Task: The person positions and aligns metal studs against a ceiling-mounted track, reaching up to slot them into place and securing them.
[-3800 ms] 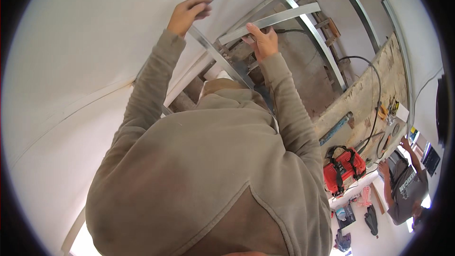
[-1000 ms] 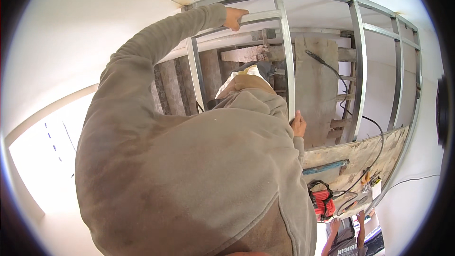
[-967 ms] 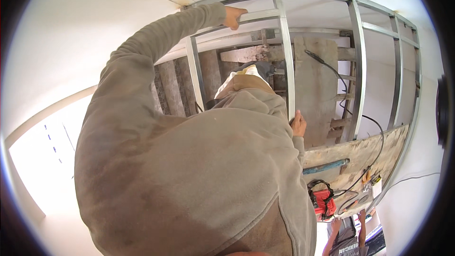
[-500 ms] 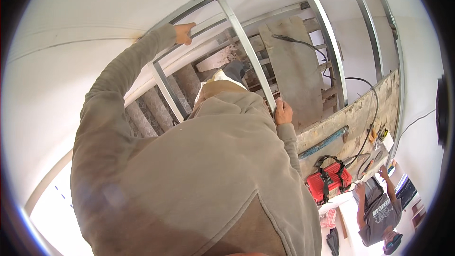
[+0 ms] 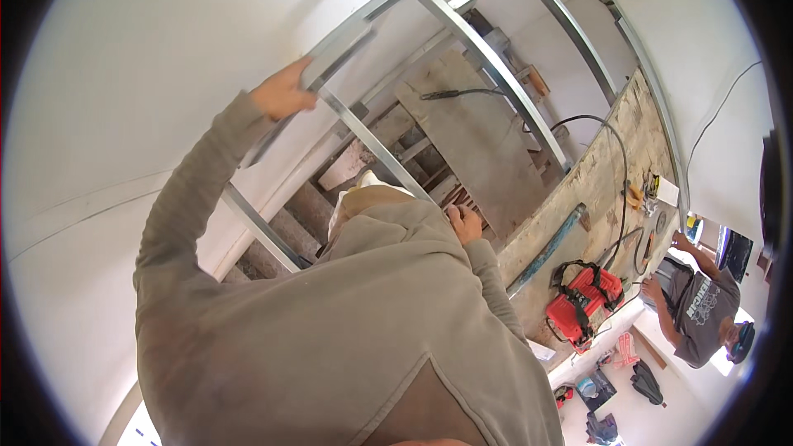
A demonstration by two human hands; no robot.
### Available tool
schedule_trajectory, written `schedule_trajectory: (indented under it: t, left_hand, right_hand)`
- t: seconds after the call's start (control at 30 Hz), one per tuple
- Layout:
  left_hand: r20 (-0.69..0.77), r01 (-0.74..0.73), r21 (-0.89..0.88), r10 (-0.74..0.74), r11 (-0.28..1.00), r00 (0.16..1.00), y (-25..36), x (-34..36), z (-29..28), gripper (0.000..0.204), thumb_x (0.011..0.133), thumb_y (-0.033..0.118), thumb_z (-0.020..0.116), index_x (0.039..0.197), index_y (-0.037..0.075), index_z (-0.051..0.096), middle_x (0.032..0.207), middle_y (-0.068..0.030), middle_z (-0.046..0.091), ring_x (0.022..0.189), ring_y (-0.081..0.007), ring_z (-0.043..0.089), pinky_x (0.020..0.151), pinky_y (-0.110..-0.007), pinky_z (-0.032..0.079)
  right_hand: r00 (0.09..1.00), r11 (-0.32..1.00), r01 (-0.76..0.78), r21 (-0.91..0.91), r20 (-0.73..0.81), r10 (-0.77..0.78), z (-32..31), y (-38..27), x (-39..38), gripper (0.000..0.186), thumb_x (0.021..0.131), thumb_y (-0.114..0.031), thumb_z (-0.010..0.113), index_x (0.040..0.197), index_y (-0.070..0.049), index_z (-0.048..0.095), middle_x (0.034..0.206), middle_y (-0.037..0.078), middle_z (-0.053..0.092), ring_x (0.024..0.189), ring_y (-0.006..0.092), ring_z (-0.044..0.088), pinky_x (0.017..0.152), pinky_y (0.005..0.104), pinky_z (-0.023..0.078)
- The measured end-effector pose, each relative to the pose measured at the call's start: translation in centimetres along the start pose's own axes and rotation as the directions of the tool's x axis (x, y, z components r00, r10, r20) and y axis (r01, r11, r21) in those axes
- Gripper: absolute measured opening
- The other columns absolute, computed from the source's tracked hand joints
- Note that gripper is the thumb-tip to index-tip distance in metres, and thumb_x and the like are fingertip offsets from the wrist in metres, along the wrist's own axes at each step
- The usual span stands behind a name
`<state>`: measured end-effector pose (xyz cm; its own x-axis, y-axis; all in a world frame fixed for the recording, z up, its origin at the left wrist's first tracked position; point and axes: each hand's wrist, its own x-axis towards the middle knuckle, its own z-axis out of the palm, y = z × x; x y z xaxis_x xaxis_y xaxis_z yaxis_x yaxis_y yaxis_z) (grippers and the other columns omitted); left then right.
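Observation:
A long frame of silvery metal bars point(image 5: 475, 33) stretches from beside my body to the far right, with crossbars between its rails. At its left outer rail, my left hand point(image 5: 285, 92) is closed around the metal and slightly blurred. My right hand point(image 5: 466, 224) has its fingers curled at the near end of a crossbar point(image 5: 373, 142), in front of my torso. My sleeve and body hide the near rail there. Below the frame lies a wide grey-brown board point(image 5: 471, 136), and a black cable with a dark handle point(image 5: 450, 94) rests across it.
To the right, a worn wooden plank point(image 5: 607, 144) carries a blue metal bar point(image 5: 549, 252), a red machine with black straps point(image 5: 585, 301) and small tools. Another person point(image 5: 702, 301) is at the far right. Patterned steps point(image 5: 293, 235) lie below left; a white wall point(image 5: 165, 74) rises alongside.
My left hand has shifted left and slightly down along the outer rail. The right hand sits lower and further left. The whole view has turned, moving the frame and plank leftward.

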<state>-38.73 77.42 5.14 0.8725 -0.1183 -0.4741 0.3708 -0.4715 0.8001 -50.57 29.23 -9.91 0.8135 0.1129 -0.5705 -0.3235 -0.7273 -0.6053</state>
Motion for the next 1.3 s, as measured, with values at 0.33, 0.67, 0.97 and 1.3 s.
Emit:
schedule_trajectory:
  t: [0.33, 0.67, 0.97, 1.3]
  left_hand:
    - [0.037, -0.137, -0.167, 0.145, 0.976, 0.989, 7.6, 24.3, 4.5, 0.067, 0.066, 0.008, 0.069, 0.129, 0.002, 0.046, 0.078, -0.0071, 0.058, 0.070, -0.0175, 0.058, 0.057, -0.036, 0.047]
    - [0.210, 0.004, 0.023, -0.009, 1.000, 0.978, 1.7, 24.7, 7.6, 0.060, 0.065, 0.003, 0.064, 0.122, 0.000, 0.046, 0.075, -0.0083, 0.053, 0.064, -0.0185, 0.054, 0.054, -0.034, 0.043]
    - [0.197, 0.076, -0.201, -0.036, 0.977, 0.980, 0.2, 24.9, 6.5, 0.061, 0.066, -0.001, 0.064, 0.124, -0.006, 0.045, 0.078, -0.0093, 0.056, 0.065, -0.0182, 0.055, 0.055, -0.032, 0.044]
    - [0.278, 0.189, -0.193, -0.131, 0.963, 0.952, 2.1, 23.9, 6.1, 0.032, 0.072, 0.002, 0.064, 0.101, 0.005, 0.053, 0.074, -0.0033, 0.053, 0.063, -0.0139, 0.052, 0.053, -0.031, 0.041]
  right_hand:
    - [0.993, 0.998, -0.066, -0.015, -0.096, 0.064, 0.5, 0.8, -0.4, 0.051, 0.091, -0.049, 0.051, 0.107, -0.002, 0.066, 0.101, 0.027, 0.067, 0.098, 0.0455, 0.063, 0.085, 0.0470, 0.049]
    - [0.946, 0.958, -0.278, -0.072, -0.192, 0.260, 0.2, -2.9, -1.4, 0.047, 0.092, -0.045, 0.050, 0.116, -0.008, 0.064, 0.099, 0.030, 0.066, 0.097, 0.0508, 0.061, 0.087, 0.0527, 0.049]
    - [0.935, 0.944, -0.325, -0.065, -0.171, 0.310, 0.0, -3.4, -1.8, 0.044, 0.090, -0.045, 0.052, 0.111, -0.008, 0.065, 0.099, 0.031, 0.066, 0.097, 0.0510, 0.061, 0.089, 0.0537, 0.048]
    - [0.936, 0.949, -0.313, -0.039, -0.179, 0.302, -0.6, -3.4, -1.8, 0.041, 0.089, -0.041, 0.053, 0.107, -0.006, 0.066, 0.098, 0.028, 0.067, 0.095, 0.0481, 0.062, 0.086, 0.0515, 0.049]
